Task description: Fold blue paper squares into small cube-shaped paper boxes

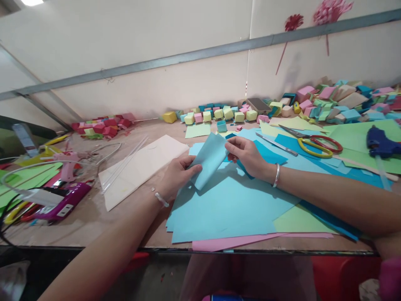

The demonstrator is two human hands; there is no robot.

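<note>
Both hands — left hand (177, 175), right hand (247, 156) — pinch a light blue paper piece (209, 161) above the blue sheets (225, 205).

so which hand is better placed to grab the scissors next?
Right, probably. The right hand pinches the blue paper nearer the scissors; the left hand is farther off.

Blue paper (209, 161) in both hands' grip

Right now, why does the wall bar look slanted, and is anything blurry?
Head view: the wide lens tilts and bends the grey wall bar; light is soft and even, with a faint shadow under the light blue paper piece that both hands hold; the edges smear slightly.
</note>
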